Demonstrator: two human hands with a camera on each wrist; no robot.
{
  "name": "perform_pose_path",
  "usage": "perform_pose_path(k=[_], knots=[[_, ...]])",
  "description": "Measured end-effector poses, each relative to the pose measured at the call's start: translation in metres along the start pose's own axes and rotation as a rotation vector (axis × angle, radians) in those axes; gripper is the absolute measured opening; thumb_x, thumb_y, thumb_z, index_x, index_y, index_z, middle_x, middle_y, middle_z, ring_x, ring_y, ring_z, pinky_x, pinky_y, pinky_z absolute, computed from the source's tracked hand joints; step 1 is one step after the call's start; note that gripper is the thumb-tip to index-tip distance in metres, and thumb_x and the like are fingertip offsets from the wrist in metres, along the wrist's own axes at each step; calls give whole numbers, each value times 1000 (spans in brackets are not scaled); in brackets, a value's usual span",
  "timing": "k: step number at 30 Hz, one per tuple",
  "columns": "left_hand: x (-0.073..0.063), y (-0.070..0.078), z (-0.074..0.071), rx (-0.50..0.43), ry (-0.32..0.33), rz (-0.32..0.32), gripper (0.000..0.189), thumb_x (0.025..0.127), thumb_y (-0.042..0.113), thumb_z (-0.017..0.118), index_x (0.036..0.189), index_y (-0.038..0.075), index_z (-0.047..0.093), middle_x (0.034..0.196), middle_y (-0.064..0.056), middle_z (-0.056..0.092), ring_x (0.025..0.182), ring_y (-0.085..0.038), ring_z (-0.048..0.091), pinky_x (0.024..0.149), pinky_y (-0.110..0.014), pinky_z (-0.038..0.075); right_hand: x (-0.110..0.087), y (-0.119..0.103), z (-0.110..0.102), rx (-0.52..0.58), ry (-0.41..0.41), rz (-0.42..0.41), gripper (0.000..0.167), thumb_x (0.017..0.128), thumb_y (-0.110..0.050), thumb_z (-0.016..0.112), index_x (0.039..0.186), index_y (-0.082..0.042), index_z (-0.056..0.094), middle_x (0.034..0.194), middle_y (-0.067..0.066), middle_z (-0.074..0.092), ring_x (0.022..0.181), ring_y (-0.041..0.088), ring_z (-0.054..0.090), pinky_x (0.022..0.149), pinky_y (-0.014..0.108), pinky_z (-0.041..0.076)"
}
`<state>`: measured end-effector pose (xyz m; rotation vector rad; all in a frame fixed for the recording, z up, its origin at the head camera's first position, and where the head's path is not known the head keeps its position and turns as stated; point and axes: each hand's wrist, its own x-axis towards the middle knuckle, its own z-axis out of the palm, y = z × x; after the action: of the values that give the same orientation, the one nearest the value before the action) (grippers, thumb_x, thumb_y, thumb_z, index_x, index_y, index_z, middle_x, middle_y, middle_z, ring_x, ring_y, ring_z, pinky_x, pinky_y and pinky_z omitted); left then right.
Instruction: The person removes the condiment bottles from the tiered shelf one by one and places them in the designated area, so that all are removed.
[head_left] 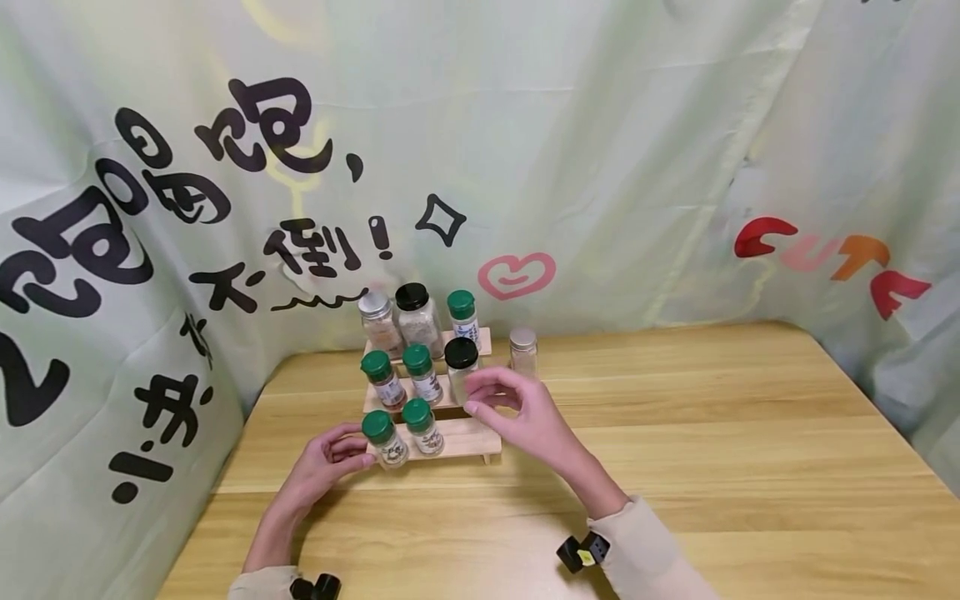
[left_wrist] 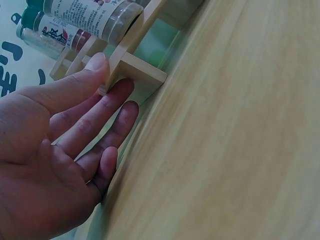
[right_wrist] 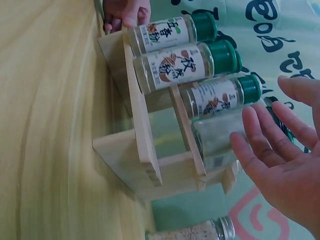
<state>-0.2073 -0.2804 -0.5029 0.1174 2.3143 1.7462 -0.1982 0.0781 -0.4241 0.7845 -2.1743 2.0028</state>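
Observation:
A three-tier wooden spice rack holds several spice jars. My left hand grips the rack's lower left end; in the left wrist view, its thumb lies at the shelf end and fingertips reach beneath. On the middle tier's right end stands a clear black-lidded jar. My right hand is beside that jar, and in the right wrist view its fingers are spread and relaxed around the jar's side, not curled round it. Whether a fingertip touches the glass cannot be told. Two green-capped jars occupy the front tier.
Two green-capped jars share the middle tier. The top tier carries a silver-lidded jar, a large black-lidded jar and a green-capped jar. A silver-lidded jar stands on the table right of the rack. Curtains hang behind.

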Motion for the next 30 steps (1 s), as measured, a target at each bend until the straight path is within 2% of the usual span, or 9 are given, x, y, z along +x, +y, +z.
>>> perform_pose_path(k=[7, 12, 18, 22, 25, 30], knots=[[-3, -1, -3, 7, 11, 3, 59, 90, 9, 80, 140, -5, 53, 121, -21, 70, 103, -17, 70, 90, -23, 54, 1, 0, 17, -3, -42, -7, 33, 93, -9, 77, 125, -4, 67, 118, 12, 69, 107, 27, 68, 95, 46, 55], [-2, -2, -2, 24, 23, -1, 56, 89, 10, 81, 138, -4, 55, 120, -19, 71, 103, -16, 69, 90, -23, 54, -1, 4, 27, -6, -61, -2, 40, 93, -11, 77, 131, -5, 64, 124, 13, 68, 115, 34, 65, 100, 49, 52], [0, 1, 0, 23, 3, 28, 55, 91, 11, 80, 137, -6, 55, 120, -20, 70, 104, -17, 68, 89, -24, 54, 1, 8, 37, -75, -79, -6, 47, 93, -13, 77, 135, -1, 61, 129, 15, 66, 120, 30, 63, 102, 46, 51], [0, 3, -1, 20, 3, 40, 54, 91, 10, 80, 137, -6, 56, 119, -21, 70, 104, -18, 68, 88, -23, 54, 3, 9, 43, -64, -97, 7, 48, 93, -10, 77, 137, 0, 59, 132, 14, 66, 122, 29, 63, 102, 47, 50], [0, 3, -1, 13, -1, 47, 54, 91, 10, 79, 137, -6, 56, 120, -21, 70, 104, -18, 68, 88, -24, 54, 6, 10, 49, -59, -100, 21, 50, 93, -8, 77, 139, -2, 58, 134, 10, 65, 124, 24, 62, 104, 43, 50], [0, 1, -2, 8, -6, 53, 54, 91, 9, 79, 137, -6, 56, 119, -21, 70, 104, -17, 68, 88, -23, 54, 9, 12, 60, -41, -103, 45, 52, 92, -6, 77, 140, -2, 58, 131, 8, 66, 120, 21, 64, 102, 40, 51]])
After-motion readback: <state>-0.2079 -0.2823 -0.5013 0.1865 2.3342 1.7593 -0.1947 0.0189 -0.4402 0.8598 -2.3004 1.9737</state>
